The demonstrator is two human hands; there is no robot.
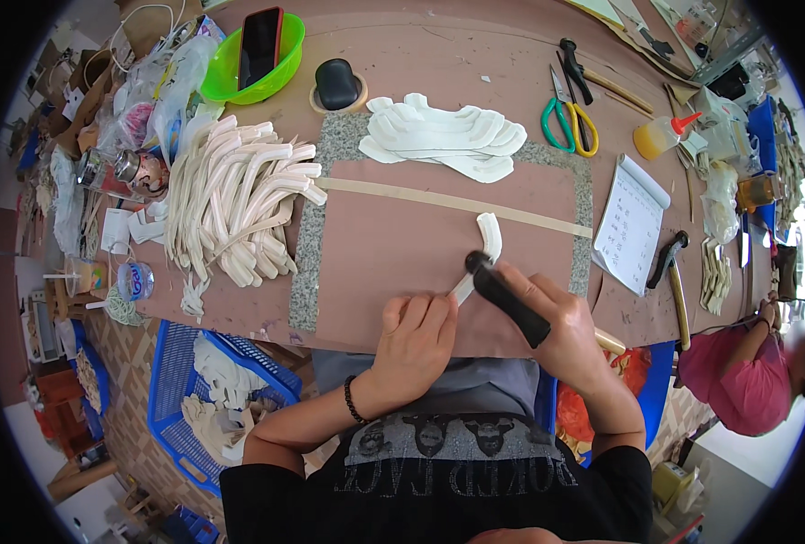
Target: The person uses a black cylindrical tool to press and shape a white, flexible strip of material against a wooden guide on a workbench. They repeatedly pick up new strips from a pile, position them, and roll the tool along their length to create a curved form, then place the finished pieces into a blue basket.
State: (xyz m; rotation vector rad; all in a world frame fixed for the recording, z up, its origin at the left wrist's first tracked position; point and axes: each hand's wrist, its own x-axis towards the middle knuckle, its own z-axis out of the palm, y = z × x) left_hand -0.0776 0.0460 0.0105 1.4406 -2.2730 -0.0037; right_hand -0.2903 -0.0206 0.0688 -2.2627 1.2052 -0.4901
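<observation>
Close to the table's front edge, my left hand is closed, its fingertips pinching the near end of a curved white strip that lies on the brown work sheet. My right hand is wrapped round a hammer with a black head and a pale handle coming out beside the palm. The hammer's rounded face is over the strip, just right of my left fingertips; I cannot tell whether it touches. Part of the strip is hidden beneath the hammer and fingers.
A heap of cream strips lies left, with stacked white curved pieces behind the sheet. Scissors, a notepad and another hammer lie right. A blue basket stands below left. Someone in pink is at far right.
</observation>
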